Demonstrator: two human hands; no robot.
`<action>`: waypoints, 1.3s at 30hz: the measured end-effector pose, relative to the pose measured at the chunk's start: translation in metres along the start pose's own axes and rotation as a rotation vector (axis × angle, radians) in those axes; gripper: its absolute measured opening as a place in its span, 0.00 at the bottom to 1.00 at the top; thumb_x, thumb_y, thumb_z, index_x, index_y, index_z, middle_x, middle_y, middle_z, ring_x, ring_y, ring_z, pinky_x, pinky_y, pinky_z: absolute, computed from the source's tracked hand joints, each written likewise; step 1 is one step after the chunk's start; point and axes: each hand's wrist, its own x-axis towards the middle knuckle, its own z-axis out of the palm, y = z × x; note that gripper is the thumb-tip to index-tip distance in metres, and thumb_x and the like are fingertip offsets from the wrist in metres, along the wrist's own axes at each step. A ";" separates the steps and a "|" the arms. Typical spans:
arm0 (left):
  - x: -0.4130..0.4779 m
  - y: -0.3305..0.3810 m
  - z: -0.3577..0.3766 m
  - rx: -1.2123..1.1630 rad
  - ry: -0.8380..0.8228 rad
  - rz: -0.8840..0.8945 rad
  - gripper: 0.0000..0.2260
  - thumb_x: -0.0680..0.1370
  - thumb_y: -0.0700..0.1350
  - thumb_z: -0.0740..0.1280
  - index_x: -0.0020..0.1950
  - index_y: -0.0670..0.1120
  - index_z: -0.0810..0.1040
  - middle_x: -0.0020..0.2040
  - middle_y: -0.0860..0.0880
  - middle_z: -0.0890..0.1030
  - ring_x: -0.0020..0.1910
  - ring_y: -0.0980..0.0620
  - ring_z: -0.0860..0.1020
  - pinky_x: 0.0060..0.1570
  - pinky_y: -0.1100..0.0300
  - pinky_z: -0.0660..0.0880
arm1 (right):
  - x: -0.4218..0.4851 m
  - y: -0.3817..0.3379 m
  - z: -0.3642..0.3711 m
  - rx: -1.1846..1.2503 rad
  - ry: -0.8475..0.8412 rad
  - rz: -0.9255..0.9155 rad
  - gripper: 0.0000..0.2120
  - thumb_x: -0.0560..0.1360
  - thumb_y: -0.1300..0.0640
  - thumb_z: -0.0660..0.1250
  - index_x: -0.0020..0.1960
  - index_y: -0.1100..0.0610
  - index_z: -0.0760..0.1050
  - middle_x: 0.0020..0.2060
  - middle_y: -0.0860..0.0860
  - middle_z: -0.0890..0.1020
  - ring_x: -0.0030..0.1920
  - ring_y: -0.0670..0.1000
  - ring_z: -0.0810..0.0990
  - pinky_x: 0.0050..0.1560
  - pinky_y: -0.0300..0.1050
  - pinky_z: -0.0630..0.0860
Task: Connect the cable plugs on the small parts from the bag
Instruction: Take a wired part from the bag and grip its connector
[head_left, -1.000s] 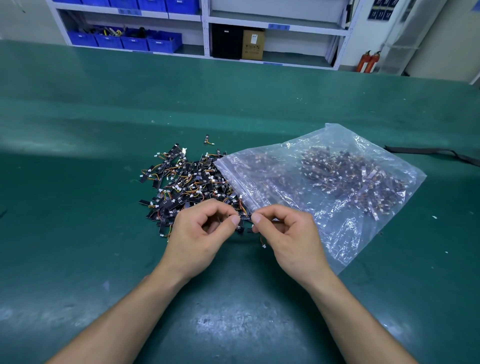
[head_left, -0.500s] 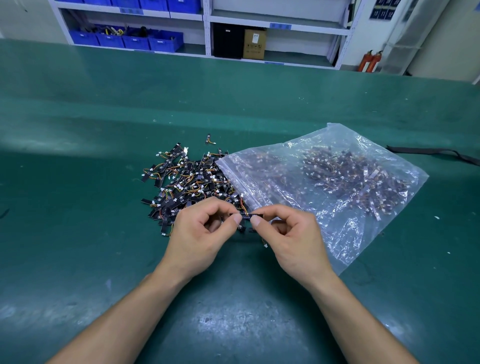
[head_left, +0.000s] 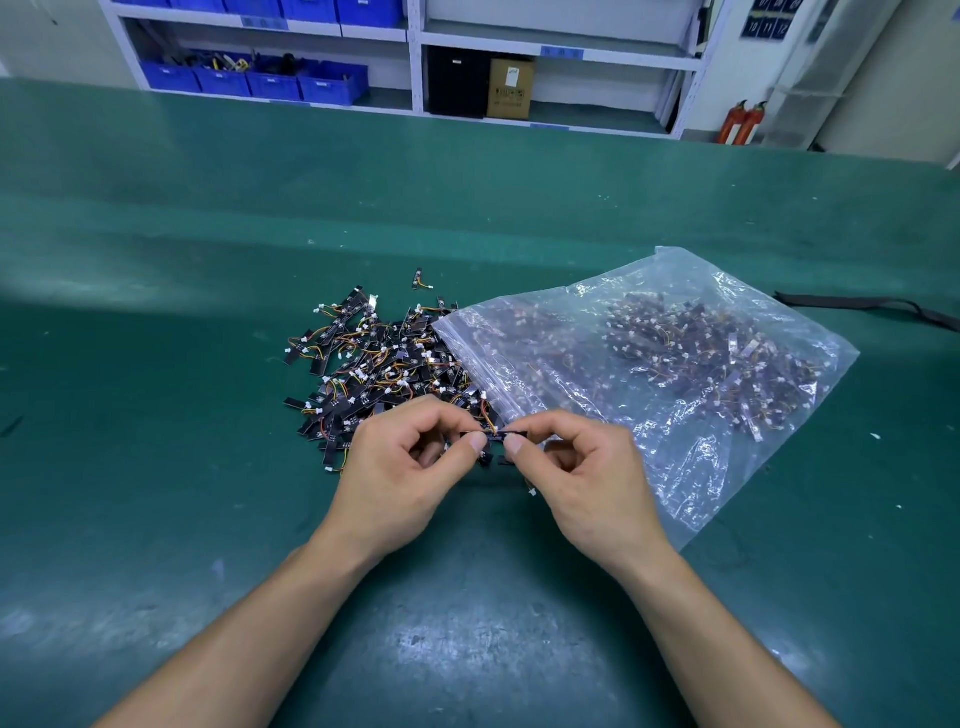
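I pinch one small black part (head_left: 493, 435) between thumb and forefinger of both hands, my left hand (head_left: 410, 462) on its left end and my right hand (head_left: 587, 467) on its right end. It sits just above the green tabletop (head_left: 156, 364), at the near edge of the loose pile of parts (head_left: 384, 374), beside the mouth of the clear bag (head_left: 675, 374).
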 end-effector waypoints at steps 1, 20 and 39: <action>0.000 0.000 0.000 0.001 -0.002 -0.001 0.04 0.74 0.43 0.72 0.41 0.51 0.81 0.33 0.53 0.77 0.28 0.56 0.65 0.30 0.56 0.63 | 0.000 0.000 0.000 0.001 -0.005 -0.001 0.03 0.73 0.52 0.72 0.43 0.44 0.83 0.29 0.65 0.76 0.27 0.52 0.67 0.29 0.44 0.62; -0.001 0.000 0.000 0.023 -0.031 -0.011 0.04 0.74 0.44 0.71 0.40 0.50 0.81 0.34 0.56 0.78 0.29 0.56 0.66 0.30 0.62 0.63 | -0.001 0.000 0.000 -0.001 0.013 -0.013 0.02 0.72 0.52 0.71 0.42 0.45 0.83 0.26 0.60 0.74 0.26 0.48 0.65 0.28 0.41 0.61; -0.001 0.003 0.000 0.021 -0.020 -0.008 0.04 0.74 0.44 0.71 0.40 0.52 0.81 0.34 0.56 0.78 0.28 0.55 0.65 0.31 0.63 0.63 | -0.001 0.001 -0.002 -0.010 0.020 -0.018 0.02 0.74 0.53 0.73 0.42 0.47 0.83 0.28 0.60 0.76 0.26 0.52 0.67 0.29 0.44 0.63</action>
